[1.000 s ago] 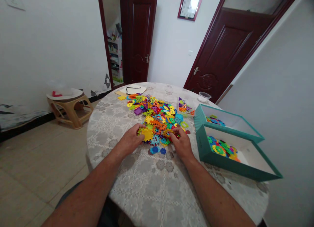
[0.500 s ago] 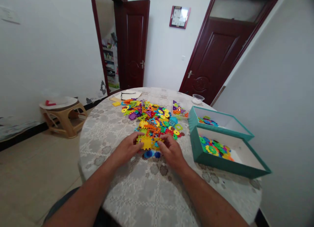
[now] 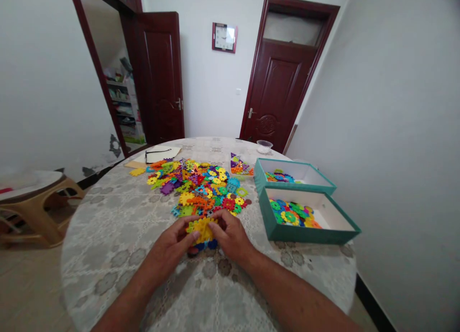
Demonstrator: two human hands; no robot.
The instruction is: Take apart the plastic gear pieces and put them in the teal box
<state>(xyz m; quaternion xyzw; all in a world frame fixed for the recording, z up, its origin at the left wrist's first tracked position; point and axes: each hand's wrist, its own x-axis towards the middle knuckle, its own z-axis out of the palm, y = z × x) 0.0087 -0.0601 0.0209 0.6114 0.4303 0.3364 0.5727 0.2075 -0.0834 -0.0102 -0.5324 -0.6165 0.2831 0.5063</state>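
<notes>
Hands [image 3: 233, 236] grip a yellow piece [image 3: 204, 230]; the wall clock's [image 3: 224, 37] numerals look blurred.

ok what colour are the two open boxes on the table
Teal green outside, with pale, whitish insides; it shows best in the head view.

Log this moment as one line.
left hand: grips yellow piece | right hand: grips it too | nearer green box: holds gear pieces
</notes>
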